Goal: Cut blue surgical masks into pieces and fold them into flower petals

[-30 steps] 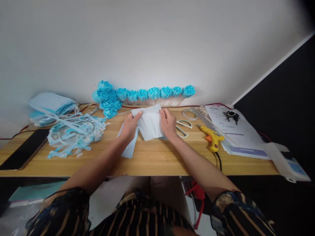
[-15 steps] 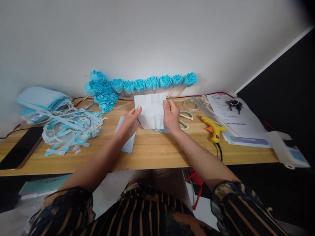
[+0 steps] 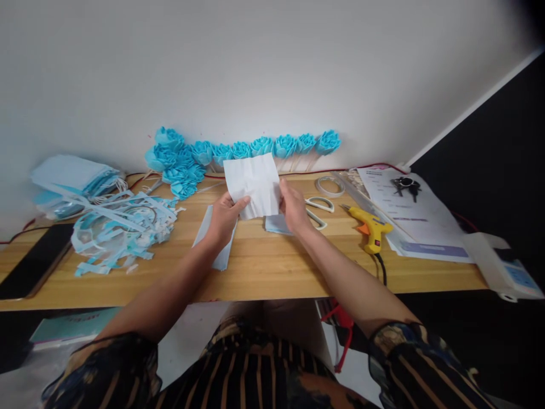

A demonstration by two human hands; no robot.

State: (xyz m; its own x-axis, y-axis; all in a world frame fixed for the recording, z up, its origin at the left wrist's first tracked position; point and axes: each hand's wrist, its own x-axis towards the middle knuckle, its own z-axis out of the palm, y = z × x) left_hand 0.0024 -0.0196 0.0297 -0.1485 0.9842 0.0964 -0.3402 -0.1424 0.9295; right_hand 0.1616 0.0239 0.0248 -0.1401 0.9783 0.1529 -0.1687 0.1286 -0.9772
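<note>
A thin white fabric-like sheet (image 3: 254,180) with faint creases is held up above the table. My left hand (image 3: 225,218) is closed on its lower left corner, thumb on the front. At the right edge, my right hand (image 3: 293,209) pinches the sheet, its fingertips partly hidden. Beneath my left hand lies a pale folded strip (image 3: 222,254). A light blue folded piece (image 3: 276,224) rests on the table by my right hand, partly covered. White scissor handles (image 3: 326,204) show just beyond that hand.
Blue fabric flowers (image 3: 261,146) line the wall. Cut scraps (image 3: 128,227), stacked face masks (image 3: 74,176) and a phone (image 3: 38,258) lie left. On the right are a tape roll (image 3: 330,186), a yellow glue gun (image 3: 369,226), papers (image 3: 409,233) and keys (image 3: 406,184).
The sheet has shifted slightly left and tilted. My left hand has slid down to its lower corner, and more of the light blue folded piece shows beneath.
</note>
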